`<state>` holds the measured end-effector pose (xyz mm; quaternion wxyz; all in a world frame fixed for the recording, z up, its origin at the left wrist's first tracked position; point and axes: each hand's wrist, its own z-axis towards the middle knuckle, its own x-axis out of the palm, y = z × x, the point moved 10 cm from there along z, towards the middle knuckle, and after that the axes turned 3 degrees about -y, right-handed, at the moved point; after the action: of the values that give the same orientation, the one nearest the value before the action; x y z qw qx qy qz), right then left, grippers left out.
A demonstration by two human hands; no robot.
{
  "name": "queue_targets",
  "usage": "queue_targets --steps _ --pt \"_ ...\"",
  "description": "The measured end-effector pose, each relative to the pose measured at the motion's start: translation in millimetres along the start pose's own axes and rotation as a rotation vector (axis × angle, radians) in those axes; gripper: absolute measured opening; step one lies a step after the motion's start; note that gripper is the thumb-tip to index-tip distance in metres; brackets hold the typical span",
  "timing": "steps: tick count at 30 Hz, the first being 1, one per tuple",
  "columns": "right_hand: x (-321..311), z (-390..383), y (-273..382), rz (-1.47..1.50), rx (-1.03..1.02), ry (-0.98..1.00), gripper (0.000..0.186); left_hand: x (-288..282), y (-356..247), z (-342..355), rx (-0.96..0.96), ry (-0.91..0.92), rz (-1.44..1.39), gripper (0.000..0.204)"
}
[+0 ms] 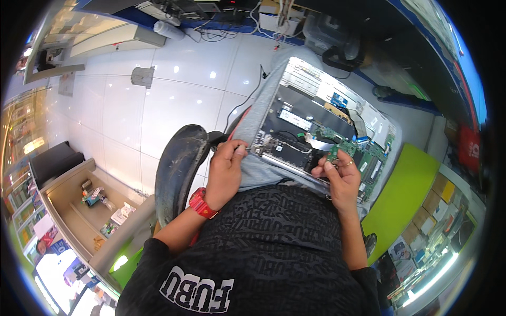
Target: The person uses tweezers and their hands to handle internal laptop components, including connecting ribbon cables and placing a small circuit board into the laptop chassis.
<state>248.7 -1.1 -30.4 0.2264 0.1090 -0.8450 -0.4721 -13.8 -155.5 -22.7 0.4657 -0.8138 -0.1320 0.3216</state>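
An opened laptop base lies tilted across my lap on grey cloth, its inside facing up. A green main circuit board, a silver strip-shaped module and ribbon cables show in it. My left hand, with a red watch on the wrist, is closed in a pinch at the laptop's near left corner. What its fingertips hold is too small to make out. Over the laptop's near edge, my right hand pinches a small green circuit board. The fingers partly cover it.
A worn black chair part stands to my left. Beyond it an open drawer holds small items. A lime green panel and a lit glass display case are at right. A black cable crosses the tiled floor.
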Motion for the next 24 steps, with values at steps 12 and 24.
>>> queue_targets --steps 12,24 --pt "4 2 4 -0.031 0.017 -0.008 0.039 3 8 10 -0.099 0.105 0.016 0.025" --pt "3 3 2 -0.021 0.000 -0.015 0.040 7 9 15 -0.111 0.086 -0.006 0.030"
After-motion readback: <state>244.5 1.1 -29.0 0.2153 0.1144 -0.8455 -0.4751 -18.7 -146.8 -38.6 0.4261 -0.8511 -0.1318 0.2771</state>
